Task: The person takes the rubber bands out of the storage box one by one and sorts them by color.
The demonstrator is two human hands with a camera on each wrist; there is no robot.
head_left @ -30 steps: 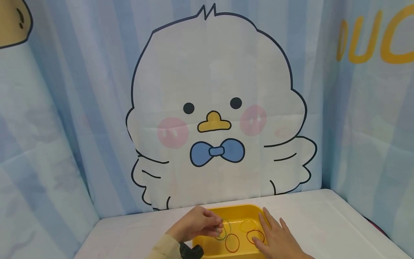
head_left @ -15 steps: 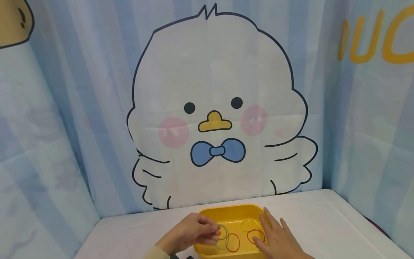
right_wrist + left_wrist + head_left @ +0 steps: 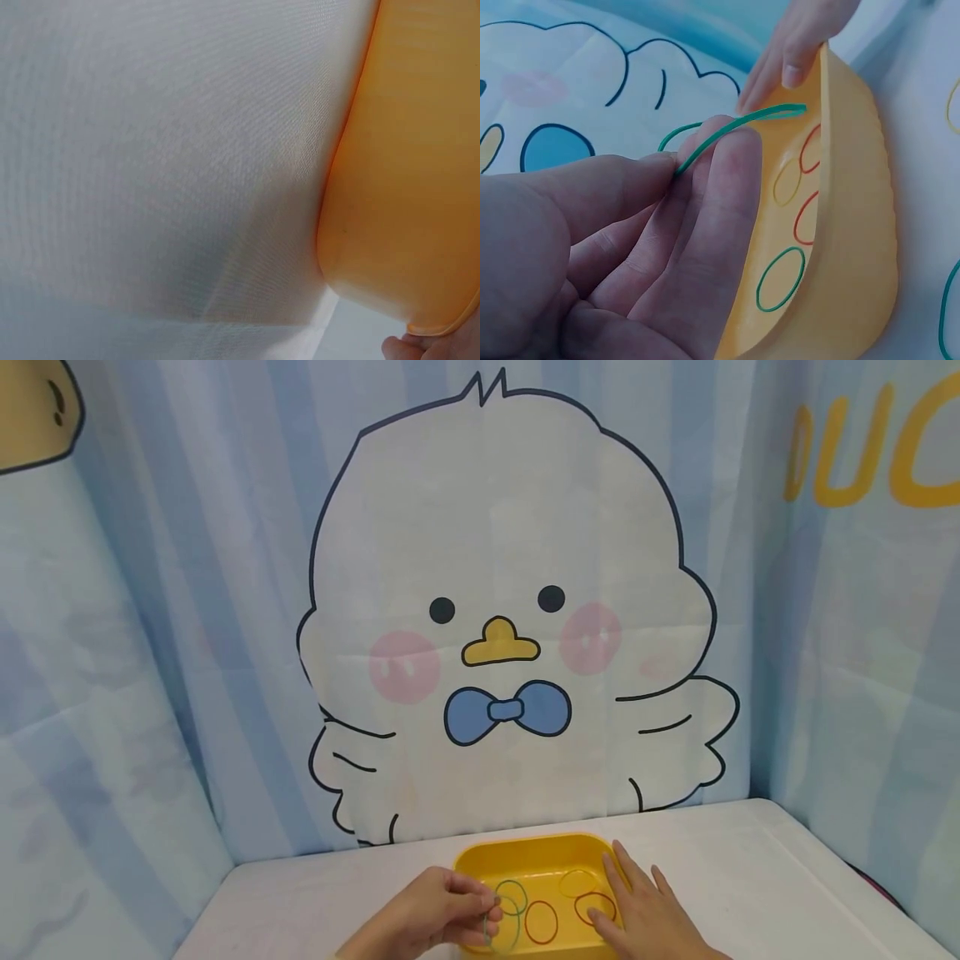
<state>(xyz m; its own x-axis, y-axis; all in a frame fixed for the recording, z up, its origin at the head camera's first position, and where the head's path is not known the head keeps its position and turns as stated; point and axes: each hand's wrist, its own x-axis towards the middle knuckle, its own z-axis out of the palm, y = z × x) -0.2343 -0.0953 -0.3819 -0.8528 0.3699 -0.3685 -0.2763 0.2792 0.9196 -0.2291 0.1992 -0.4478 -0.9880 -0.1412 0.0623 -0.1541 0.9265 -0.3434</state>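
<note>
My left hand (image 3: 450, 906) pinches a thin green rubber band (image 3: 787, 112) between thumb and fingertips, over the near left side of a yellow plastic tray (image 3: 536, 839). My right hand (image 3: 648, 910) rests at the tray's right rim, fingers straight and spread, thumb over the inside. On the tray floor lie another green band (image 3: 512, 882), a red band (image 3: 542, 902), a second red band (image 3: 595, 894) beside the right thumb and a yellow band (image 3: 577, 871). In the right wrist view fingertips (image 3: 409, 346) show at the rim of the tray.
The tray stands on a white-covered table (image 3: 750, 868). A yellow band (image 3: 950, 105) and a green band (image 3: 943, 315) lie on the cloth outside the tray in the left wrist view. Behind the table hangs a curtain (image 3: 255, 610) printed with a duck.
The left hand has drawn back toward the near left with the green rubber band, uncovering the tray's left part and the green band there. The right hand stays at the rim.
</note>
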